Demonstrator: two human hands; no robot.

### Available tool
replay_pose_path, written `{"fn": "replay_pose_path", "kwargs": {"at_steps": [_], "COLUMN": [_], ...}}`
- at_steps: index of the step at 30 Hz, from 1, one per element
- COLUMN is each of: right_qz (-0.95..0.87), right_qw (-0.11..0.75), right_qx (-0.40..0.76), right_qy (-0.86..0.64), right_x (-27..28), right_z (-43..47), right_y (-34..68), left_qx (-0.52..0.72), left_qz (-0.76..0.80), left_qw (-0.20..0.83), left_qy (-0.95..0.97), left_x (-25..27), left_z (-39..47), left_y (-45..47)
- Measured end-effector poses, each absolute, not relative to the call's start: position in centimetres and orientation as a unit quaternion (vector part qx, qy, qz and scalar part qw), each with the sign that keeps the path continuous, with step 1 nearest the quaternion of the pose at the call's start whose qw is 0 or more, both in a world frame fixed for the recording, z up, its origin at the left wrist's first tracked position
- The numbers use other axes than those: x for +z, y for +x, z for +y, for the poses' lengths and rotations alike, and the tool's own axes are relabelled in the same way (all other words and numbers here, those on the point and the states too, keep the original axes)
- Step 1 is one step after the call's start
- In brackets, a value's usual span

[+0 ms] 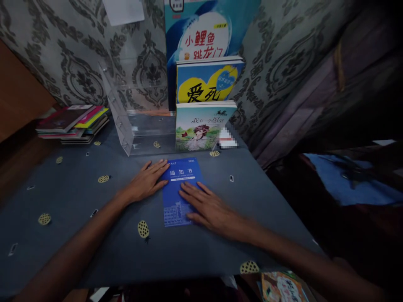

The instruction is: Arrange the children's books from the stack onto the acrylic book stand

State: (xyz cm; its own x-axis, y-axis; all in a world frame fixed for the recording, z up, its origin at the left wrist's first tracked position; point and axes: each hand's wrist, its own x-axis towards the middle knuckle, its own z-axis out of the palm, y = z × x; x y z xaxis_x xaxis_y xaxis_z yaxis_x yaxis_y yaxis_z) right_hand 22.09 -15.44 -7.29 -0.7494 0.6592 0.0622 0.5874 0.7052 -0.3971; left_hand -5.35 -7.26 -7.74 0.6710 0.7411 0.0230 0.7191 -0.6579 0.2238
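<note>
The blue booklet [174, 195] lay on the tabletop [189, 256] before the rack [119, 113]. The left hand [150, 178], flat with thumb apart, touched its left edge; the right hand [209, 206] lay spread over its right side.

Left hand [147, 181] palm down, right hand [210, 208] likewise, bare forearms [102, 225] angled inward

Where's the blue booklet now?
Head view, centre: blue booklet lies on the table, partly under left hand and right hand, in front of the clear rack.
</note>
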Motion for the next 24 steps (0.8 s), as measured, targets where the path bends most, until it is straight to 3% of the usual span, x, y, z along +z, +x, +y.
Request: {"fn": "replay_pose_path", "kwargs": {"at_steps": [9,21,24], "right_qz": [-0.875,-0.87,-0.869], "right_qw": [0.1,0.133,0.138], "right_qx": [0.082,0.06,0.06], "right_qy": [-0.467,-0.47,-0.471], "right_x": [-9.0,-9.9,-10.2], "right_z": [-12.3,-12.5,-12.5], "right_y": [22.8,22.6,22.6], "left_qx": [0.143,0.134,0.216], "left_qz": [0.477,0.599,0.587], "left_qw": [0.06,0.201,0.365], "left_qy": [0.865,0.763,0.69], "left_x": [-7.1,-4.7,-4.9], "left_z": [-6.3,-2.2,-2.1], "left_y": [-4.2,-1.9,-2.3]}}
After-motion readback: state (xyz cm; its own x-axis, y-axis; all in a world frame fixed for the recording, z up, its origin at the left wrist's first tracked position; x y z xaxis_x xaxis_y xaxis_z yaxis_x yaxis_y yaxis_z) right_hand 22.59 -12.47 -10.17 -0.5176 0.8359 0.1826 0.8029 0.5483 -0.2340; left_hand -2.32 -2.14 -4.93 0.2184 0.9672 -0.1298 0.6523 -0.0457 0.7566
